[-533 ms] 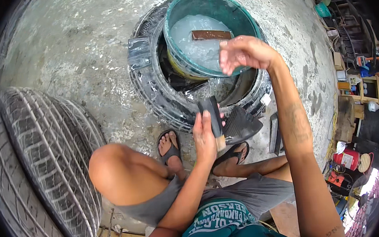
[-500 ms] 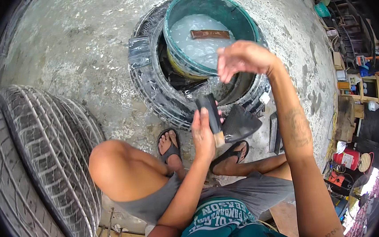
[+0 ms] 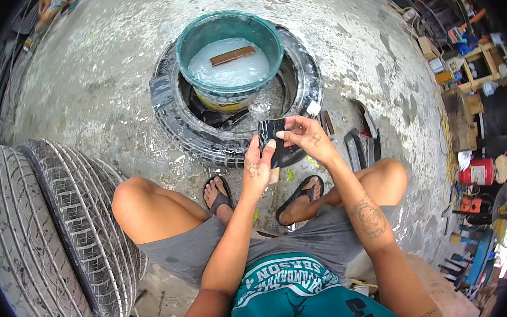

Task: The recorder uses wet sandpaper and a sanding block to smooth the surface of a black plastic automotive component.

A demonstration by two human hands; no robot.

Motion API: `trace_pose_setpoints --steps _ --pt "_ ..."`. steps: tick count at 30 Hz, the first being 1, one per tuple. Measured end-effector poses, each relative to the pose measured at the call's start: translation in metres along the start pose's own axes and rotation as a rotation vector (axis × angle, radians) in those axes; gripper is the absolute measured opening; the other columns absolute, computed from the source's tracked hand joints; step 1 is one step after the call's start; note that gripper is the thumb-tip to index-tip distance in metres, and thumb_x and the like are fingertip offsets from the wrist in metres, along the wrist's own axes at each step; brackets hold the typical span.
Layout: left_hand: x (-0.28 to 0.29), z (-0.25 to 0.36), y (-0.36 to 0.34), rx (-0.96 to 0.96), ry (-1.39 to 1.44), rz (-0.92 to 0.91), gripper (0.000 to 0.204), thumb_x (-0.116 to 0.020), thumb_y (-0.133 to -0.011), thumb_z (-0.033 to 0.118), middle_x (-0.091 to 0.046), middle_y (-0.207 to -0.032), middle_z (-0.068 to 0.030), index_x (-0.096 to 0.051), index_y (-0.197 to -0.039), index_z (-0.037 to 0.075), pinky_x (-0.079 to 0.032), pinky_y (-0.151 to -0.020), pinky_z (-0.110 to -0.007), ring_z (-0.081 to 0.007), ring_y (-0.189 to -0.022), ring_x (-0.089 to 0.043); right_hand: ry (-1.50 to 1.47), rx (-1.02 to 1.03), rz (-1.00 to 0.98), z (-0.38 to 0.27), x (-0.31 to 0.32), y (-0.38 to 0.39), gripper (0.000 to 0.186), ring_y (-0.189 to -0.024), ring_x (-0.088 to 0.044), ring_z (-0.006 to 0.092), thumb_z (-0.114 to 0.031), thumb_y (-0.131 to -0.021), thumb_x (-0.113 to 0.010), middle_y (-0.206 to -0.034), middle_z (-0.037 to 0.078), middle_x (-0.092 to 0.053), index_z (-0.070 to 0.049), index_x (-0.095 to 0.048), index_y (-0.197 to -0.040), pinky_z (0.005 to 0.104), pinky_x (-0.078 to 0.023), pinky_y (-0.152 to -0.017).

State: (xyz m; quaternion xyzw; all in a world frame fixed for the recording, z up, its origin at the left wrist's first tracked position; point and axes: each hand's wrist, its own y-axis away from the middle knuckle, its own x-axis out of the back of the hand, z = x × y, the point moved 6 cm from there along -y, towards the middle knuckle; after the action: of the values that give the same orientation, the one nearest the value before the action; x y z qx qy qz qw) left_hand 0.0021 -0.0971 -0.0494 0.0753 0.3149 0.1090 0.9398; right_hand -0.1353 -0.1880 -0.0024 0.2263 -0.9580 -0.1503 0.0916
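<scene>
My left hand point(image 3: 256, 165) grips a dark, glossy, flat piece point(image 3: 272, 134) with a light wooden end point(image 3: 274, 176) showing below it. My right hand point(image 3: 312, 142) pinches the same piece from the right, its thumb on the dark surface. Just beyond both hands lies a wet tyre point(image 3: 174, 129) on the concrete, with a green bucket point(image 3: 273, 43) standing inside it. A brown bar point(image 3: 226, 57) lies in the bucket's cloudy water.
Large tyres point(image 3: 75, 232) stand at my left. Black rubber pieces point(image 3: 360, 150) lie beside my right knee. A cluttered wooden shelf point(image 3: 468, 85) and a red container point(image 3: 475, 171) line the right side. What looks like another person's limb point(image 3: 45, 13) shows at the top left.
My right hand has come down from beside the bucket onto the dark piece in my left hand. The view has shifted, showing both my knees.
</scene>
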Motion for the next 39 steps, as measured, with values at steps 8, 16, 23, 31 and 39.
trace_pose_setpoints --steps 8,16,23,31,39 --pt "-0.013 0.028 0.027 0.115 0.127 0.051 0.046 -0.060 -0.112 0.031 -0.068 -0.136 -0.0089 -0.060 -0.145 -0.001 -0.049 -0.108 -0.031 -0.0157 -0.121 -0.065 -0.212 0.027 -0.032 -0.011 0.011 0.039 0.019 -0.085 -0.069 0.0091 -0.008 -0.093 -0.084 -0.095 0.000 -0.070 -0.005 -0.069 -0.104 0.0267 -0.062 -0.074" --pt "-0.031 0.070 0.032 -0.021 -0.136 -0.055 0.057 -0.057 -0.105 -0.005 -0.068 -0.140 -0.0147 -0.043 -0.160 -0.003 -0.053 -0.106 -0.031 -0.0179 -0.123 -0.067 -0.352 0.020 -0.049 -0.008 0.005 0.046 0.036 -0.095 -0.072 0.0116 -0.015 -0.096 -0.083 -0.108 0.005 -0.075 -0.002 -0.070 -0.126 0.0283 -0.062 -0.077" --pt "-0.045 0.078 0.038 -0.106 -0.290 -0.058 0.063 -0.067 -0.103 -0.001 -0.066 -0.139 -0.0140 -0.045 -0.162 0.000 -0.052 -0.105 -0.031 -0.0166 -0.121 -0.065 -0.367 0.195 -0.091 -0.023 0.006 0.049 0.041 -0.101 -0.070 0.0080 -0.016 -0.099 -0.079 -0.120 0.002 -0.077 -0.007 -0.070 -0.138 0.0275 -0.058 -0.086" --pt "-0.043 0.085 0.037 -0.106 -0.272 -0.023 0.063 -0.065 -0.102 -0.003 -0.067 -0.137 -0.0130 -0.045 -0.161 -0.003 -0.052 -0.106 -0.030 -0.0160 -0.121 -0.067 -0.359 0.306 -0.152 -0.036 0.000 0.052 0.042 -0.110 -0.069 0.0102 -0.011 -0.102 -0.073 -0.133 0.005 -0.073 -0.006 -0.069 -0.143 0.0294 -0.057 -0.096" --pt "-0.039 0.083 0.037 -0.045 -0.227 -0.049 0.062 -0.067 -0.102 0.000 -0.066 -0.143 -0.0128 -0.046 -0.161 -0.003 -0.052 -0.106 -0.029 -0.0155 -0.122 -0.067 -0.334 0.327 -0.176 -0.037 -0.003 0.049 0.041 -0.113 -0.067 0.0104 -0.011 -0.102 -0.072 -0.133 0.005 -0.073 -0.004 -0.068 -0.143 0.0294 -0.055 -0.100"
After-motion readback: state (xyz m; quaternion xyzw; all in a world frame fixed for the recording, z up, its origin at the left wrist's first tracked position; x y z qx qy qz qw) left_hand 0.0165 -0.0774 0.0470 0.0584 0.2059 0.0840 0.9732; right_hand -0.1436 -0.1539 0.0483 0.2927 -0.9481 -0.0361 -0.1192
